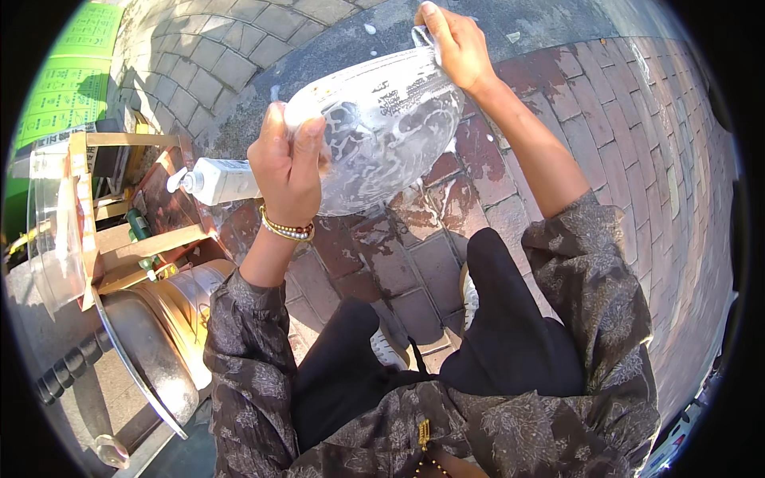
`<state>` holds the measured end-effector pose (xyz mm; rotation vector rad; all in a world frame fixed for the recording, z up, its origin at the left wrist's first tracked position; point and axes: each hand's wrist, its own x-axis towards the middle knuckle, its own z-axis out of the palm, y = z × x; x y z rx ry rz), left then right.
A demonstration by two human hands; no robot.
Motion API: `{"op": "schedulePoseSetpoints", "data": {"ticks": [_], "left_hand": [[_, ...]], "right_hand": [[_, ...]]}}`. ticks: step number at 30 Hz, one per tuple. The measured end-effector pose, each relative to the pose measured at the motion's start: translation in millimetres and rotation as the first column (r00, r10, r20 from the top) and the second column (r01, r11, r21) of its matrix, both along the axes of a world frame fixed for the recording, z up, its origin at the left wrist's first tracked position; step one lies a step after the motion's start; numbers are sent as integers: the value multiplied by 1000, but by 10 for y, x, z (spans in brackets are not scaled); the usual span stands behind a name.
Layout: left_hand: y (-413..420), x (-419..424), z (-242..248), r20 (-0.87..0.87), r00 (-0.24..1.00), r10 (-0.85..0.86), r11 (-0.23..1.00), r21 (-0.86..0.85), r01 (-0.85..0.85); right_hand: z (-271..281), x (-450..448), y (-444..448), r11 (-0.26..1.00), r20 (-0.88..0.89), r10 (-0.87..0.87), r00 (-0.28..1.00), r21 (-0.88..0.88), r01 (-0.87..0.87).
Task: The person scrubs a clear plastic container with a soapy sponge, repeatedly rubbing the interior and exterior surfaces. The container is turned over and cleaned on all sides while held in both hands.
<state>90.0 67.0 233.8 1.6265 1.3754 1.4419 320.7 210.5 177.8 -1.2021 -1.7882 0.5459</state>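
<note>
Between my hands is a white, rounded object (382, 119) coated in soapy foam. It has dark printing on its side and a small loop at its far right end; the foam hides exactly what it is. My left hand (287, 164), with beaded bracelets at the wrist, grips its near left end with thumb and fingers. At the opposite end, my right hand (460, 48) pinches the rim close to the loop. Just left of my left hand is a white pump bottle (222, 179), its nozzle towards the left and its base hidden behind that hand.
Red paving bricks (412, 251), wet in patches, lie below my hands, with a grey slab (538, 30) beyond. A wooden frame (131, 140), a green bottle (138, 224) and a metal pan (149, 352) stand left. A green printed board (72, 77) is behind them.
</note>
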Motion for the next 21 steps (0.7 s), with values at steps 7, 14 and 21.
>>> {"op": "schedulePoseSetpoints", "data": {"ticks": [7, 14, 21], "left_hand": [[-154, -237, -63, -56, 995, 77, 997, -1, -77], [-311, -540, -315, 102, 984, 146, 982, 103, -156], [-283, -393, -186, 52, 990, 128, 989, 65, -131]], "right_hand": [[905, -1109, -706, 958, 84, 248, 965, 125, -258], [-51, -224, 205, 990, -113, 135, 984, -20, -138], [623, -956, -518, 970, 227, 147, 963, 157, -186]]}}
